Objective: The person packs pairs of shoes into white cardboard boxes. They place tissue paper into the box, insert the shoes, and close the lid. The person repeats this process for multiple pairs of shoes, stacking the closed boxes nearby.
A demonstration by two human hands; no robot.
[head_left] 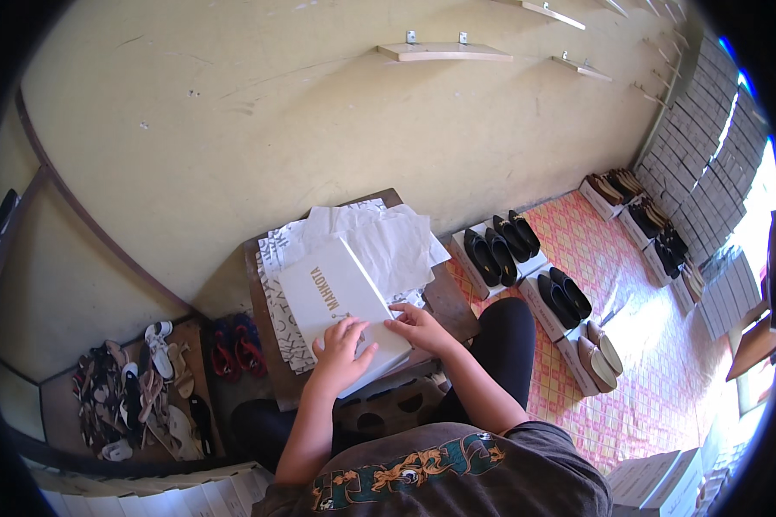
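Observation:
A white shoebox (341, 293) with gold print on its lid lies at a slant on a small dark wooden table (453, 302) before me. My left hand (343, 345) rests on the near part of the lid, fingers spread. At the box's right edge, my right hand (421, 329) lies with its fingers stretched against the lid and side. Neither hand is wrapped round the box. Under and behind the box are sheets of printed white wrapping paper (278, 250) and plain crumpled tissue paper (392, 254). The box's inside is hidden.
Black flats (491, 254) and beige flats (601, 355) stand on white boxes to the right, over a red patterned floor covering (569, 422). Sandals (134, 388) are heaped at left, beside red-and-blue shoes (237, 345). Stacked boxes (694, 138) line the far right; a shelf (444, 52) juts from the wall.

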